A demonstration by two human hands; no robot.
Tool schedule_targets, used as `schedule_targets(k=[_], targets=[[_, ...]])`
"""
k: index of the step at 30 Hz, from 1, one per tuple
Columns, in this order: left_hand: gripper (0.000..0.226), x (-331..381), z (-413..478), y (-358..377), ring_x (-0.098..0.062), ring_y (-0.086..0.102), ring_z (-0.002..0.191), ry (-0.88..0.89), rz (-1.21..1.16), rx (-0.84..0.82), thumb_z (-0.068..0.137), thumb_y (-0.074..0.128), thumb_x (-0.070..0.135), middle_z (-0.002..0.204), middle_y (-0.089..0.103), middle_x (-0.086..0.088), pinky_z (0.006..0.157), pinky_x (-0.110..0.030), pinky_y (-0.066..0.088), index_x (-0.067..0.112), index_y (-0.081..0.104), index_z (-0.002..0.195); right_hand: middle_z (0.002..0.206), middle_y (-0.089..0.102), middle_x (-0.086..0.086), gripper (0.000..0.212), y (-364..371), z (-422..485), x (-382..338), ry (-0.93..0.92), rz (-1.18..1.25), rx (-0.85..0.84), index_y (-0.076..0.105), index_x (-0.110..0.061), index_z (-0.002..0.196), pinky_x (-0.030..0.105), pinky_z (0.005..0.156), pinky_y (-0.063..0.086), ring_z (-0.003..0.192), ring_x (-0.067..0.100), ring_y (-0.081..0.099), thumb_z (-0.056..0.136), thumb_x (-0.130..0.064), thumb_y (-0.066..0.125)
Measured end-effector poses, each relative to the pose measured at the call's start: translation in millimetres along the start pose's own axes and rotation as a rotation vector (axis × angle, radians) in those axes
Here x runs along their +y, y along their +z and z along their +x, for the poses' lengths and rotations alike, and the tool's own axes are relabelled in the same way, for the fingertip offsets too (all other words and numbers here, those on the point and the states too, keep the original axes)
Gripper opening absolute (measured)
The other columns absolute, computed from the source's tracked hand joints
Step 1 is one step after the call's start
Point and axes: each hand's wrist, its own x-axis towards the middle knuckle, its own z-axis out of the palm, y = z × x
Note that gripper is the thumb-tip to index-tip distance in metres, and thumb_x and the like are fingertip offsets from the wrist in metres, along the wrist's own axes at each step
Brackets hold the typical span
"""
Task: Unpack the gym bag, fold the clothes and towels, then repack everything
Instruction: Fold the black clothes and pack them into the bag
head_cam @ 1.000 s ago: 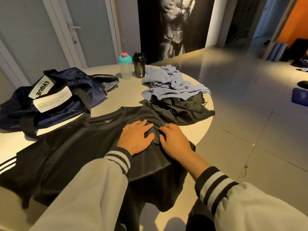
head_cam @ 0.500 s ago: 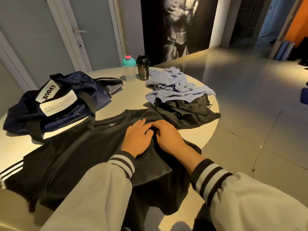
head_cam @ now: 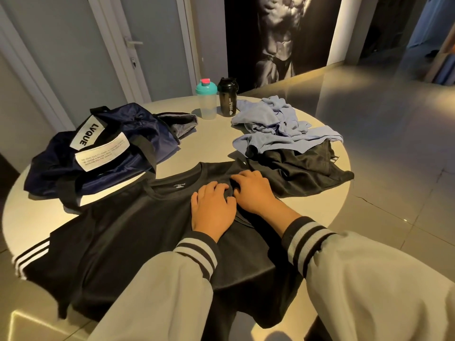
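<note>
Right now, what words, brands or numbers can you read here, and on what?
"LVQUE": white strip label on the navy nylon gym bag.
Larger white patch on that bag: printed lines too small to read.
Black plastic shaker bottle: white print, blurred.
Black T-shirt, neck print: too small.

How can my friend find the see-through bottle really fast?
Go to the round table's far edge, by the grey door. Two bottles stand side by side there, between the navy gym bag and the blue towels. The see-through bottle is the left one, with teal lid and pink cap; the black bottle is dark all over.
</note>
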Motion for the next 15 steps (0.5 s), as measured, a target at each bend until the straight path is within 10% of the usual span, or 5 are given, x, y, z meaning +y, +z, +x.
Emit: schedule_targets(k=[6, 15], targets=[[0.057, 0, 5, -1, -0.020, 0.005, 0.155, 0.027, 0.116, -0.161, 0.105, 0.028, 0.044, 0.169, 0.010, 0.001, 0.125, -0.050, 0.001, 0.032, 0.020, 0.160, 0.168, 0.002, 0.006, 0.059, -1, 10, 9, 0.096, -0.065, -0.149, 0.013, -0.030, 0.160, 0.047, 0.120, 0.007, 0.154, 0.023, -0.001, 0.103, -0.041, 0.024], [0.057, -6, 33, -3, -0.016, 0.008, 0.155, 0.033, 0.031, -0.188, 0.103, 0.036, 0.043, 0.168, 0.015, 0.004, 0.125, -0.049, 0.000, 0.032, 0.028, 0.158, 0.161, 0.029, 0.007, 0.050, 9, 2, 7, 0.025, -0.050, 0.086, 0.037, -0.022, 0.152, 0.047, 0.121, 0.014, 0.150, 0.022, 0.019, 0.105, -0.038, 0.035]])
